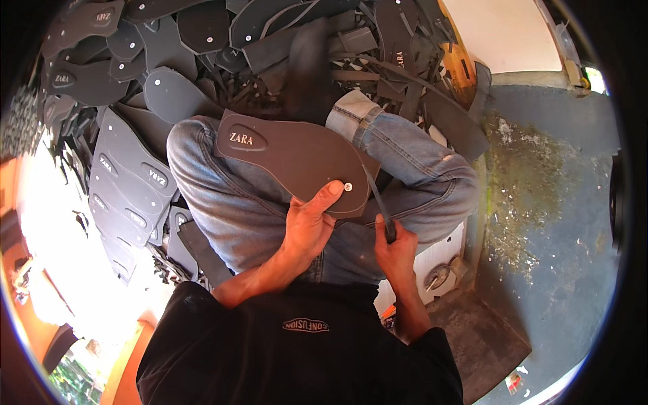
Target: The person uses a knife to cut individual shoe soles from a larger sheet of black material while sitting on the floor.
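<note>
Across my lap lies a dark sandal sole (297, 145), with a raised oval patch at its far left end and a small round pale sticker near the other end. My left hand (312, 226) grips that near end, thumb on top beside the sticker, other fingers underneath. Closed around a black handle, my right hand (397, 246) holds a knife (379, 196). The long, narrow blade points away from me and meets the right edge of the sole. A strip of surplus sheet sticks out beyond the outline there.
Many dark soles (179, 94) are piled at the far left, with offcut strips (412, 74) beyond my legs. An uncut sheet of moulded soles (128, 182) leans by my left knee. To the right is a stained blue-grey surface (553, 196); a brown slab (472, 337) lies near my right elbow.
</note>
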Motion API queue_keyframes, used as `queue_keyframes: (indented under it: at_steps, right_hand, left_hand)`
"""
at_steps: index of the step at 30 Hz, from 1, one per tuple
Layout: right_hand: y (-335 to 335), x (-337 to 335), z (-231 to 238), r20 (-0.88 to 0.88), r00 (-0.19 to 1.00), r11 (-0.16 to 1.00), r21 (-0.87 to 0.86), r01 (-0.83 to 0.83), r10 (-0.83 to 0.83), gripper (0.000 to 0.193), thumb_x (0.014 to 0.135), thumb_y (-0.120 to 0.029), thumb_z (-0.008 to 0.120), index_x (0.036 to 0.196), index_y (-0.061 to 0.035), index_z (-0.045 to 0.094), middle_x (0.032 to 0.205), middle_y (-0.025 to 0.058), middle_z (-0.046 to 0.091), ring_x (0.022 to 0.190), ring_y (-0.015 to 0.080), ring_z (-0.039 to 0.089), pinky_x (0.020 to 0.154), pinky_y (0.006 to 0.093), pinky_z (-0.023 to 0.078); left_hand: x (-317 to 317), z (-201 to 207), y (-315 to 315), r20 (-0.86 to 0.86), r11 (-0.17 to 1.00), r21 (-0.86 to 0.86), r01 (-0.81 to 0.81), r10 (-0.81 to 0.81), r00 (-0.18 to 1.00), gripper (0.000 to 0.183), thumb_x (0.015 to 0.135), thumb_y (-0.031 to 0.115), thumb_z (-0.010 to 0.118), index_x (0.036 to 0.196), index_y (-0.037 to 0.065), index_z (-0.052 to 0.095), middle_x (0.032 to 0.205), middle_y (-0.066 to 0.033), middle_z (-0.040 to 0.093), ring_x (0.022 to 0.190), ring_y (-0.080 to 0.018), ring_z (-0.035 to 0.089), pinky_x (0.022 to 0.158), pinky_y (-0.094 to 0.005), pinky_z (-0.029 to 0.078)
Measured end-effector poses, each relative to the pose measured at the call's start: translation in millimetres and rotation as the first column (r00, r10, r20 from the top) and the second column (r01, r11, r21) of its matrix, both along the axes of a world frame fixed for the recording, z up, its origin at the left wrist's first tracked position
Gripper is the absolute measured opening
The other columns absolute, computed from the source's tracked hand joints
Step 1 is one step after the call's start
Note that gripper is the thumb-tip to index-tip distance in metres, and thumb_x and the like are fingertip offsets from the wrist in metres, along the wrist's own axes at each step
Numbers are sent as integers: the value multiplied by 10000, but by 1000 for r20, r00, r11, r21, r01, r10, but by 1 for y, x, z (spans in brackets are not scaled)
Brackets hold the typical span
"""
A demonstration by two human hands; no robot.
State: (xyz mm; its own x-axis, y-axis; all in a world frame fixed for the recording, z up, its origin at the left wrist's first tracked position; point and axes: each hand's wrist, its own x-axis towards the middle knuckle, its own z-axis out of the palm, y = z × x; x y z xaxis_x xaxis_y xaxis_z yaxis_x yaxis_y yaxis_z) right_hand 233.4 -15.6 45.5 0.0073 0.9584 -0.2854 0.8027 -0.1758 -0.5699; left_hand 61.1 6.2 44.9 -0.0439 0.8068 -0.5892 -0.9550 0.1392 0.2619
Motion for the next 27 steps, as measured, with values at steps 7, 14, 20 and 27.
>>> queue_keyframes:
  at_steps: [7, 14, 20, 27]
  right_hand:
    - [22, -20, -20, -22, 979, 978, 57, -202, 203, 260, 806, -169, 601, 640, 17, 525, 541, 208, 522, 493, 399, 511, 476, 406, 392]
    - [68, -42, -16, -640, 711, 881, -468, -62, -290, 308, 864, -280, 595, 758, 9, 592, 513, 29, 477, 424, 115, 418, 434, 279, 349]
    - [43, -52, 6, -635, 764, 902, -390, -185, -117, 266, 858, -248, 635, 711, -29, 600, 562, -53, 461, 524, 17, 372, 459, 210, 287]
    - [8, -50, 5, -632, 771, 905, -371, -210, -80, 334, 852, -275, 637, 650, -21, 562, 505, 11, 466, 479, 68, 416, 442, 268, 327]
  left_hand:
    - [-9, -18, -28, -133, 996, -12, 94, -94, 987, 261, 799, 61, 661, 1043, 18, 579, 952, -61, 627, 870, -145, 619, 758, -278, 521]
    - [-23, -19, -43, -171, 978, -31, 204, -206, 963, 303, 781, 75, 676, 1060, 5, 582, 970, -64, 627, 857, -147, 610, 766, -293, 508]
    - [-58, -20, -32, -216, 974, -220, 55, -103, 971, 221, 842, 149, 627, 1017, 19, 593, 993, -64, 624, 875, -167, 615, 756, -301, 522]
    - [-138, -9, 12, -449, 983, -145, 110, -164, 878, 302, 882, 285, 581, 931, -12, 606, 791, -91, 657, 647, -177, 647, 578, -300, 553]
